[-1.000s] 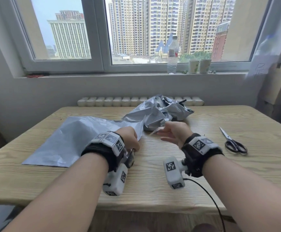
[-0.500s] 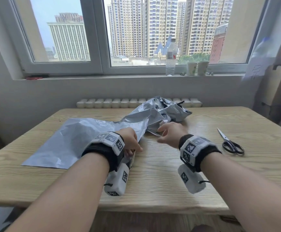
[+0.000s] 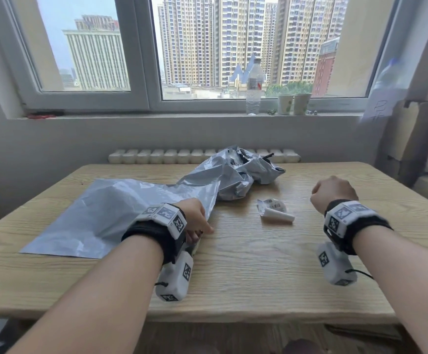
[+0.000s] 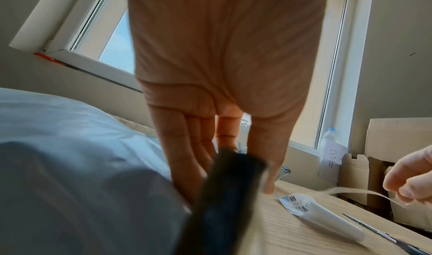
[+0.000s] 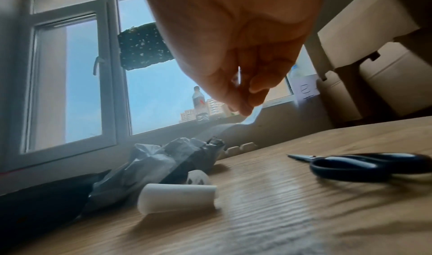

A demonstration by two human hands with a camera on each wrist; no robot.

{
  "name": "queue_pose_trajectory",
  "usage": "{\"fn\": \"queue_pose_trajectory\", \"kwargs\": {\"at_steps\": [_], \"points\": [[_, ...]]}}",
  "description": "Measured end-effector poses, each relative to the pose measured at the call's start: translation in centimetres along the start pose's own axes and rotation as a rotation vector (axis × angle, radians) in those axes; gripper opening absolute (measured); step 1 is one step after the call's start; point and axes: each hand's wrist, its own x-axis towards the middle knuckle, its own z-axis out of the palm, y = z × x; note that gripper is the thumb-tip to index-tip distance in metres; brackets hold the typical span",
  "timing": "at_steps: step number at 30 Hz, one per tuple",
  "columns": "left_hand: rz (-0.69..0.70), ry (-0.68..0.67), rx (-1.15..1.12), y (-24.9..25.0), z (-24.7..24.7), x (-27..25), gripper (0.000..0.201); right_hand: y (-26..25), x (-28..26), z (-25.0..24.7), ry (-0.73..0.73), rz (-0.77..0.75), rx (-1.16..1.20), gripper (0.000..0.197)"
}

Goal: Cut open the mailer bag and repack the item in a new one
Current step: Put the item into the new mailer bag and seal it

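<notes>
The new grey mailer bag [image 3: 110,213] lies flat on the left of the table. My left hand [image 3: 204,229] grips its open end near the table's middle; in the left wrist view the fingers [image 4: 184,157] point down beside the bag's dark flap [image 4: 224,203]. My right hand [image 3: 317,198] is raised at the right, curled, pinching a thin pale strip [image 4: 364,192] that trails back toward the bag's open end. The crumpled old mailer bag [image 3: 238,175] sits at the back centre. The item is not visible.
A rolled white label [image 3: 276,213] lies between my hands. Black-handled scissors [image 5: 364,164] lie on the table to the right, hidden by my right hand in the head view. A bottle [image 3: 253,88] and cups stand on the sill; cardboard boxes [image 3: 422,139] stand at the right.
My right hand has pulled away to the right from the bag's open end, drawing the thin strip with it. The rolled white label now shows on the table. My left hand stayed put.
</notes>
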Motion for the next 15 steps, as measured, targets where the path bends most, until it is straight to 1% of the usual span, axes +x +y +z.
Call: {"fn": "queue_pose_trajectory", "kwargs": {"at_steps": [2,4,7,10,15], "points": [[0.004,0.006,0.017,0.0,0.2,-0.1,0.023,0.8,0.0,0.0,-0.013,0.027,-0.051,0.024],[0.008,0.009,0.029,0.0,0.2,-0.2,0.023,1.1,-0.4,0.4,-0.060,0.024,-0.105,0.022],[0.022,0.025,0.055,0.1,0.2,-0.4,0.025,0.9,-0.9,1.1,-0.087,0.010,-0.096,0.021],[0.034,0.046,0.078,0.0,0.2,-0.5,0.026,0.4,-1.4,0.8,-0.053,-0.012,-0.009,0.024],[0.030,0.039,0.094,-0.1,0.5,-0.4,0.026,0.2,-2.0,-0.4,0.070,-0.033,0.120,0.034]]}}
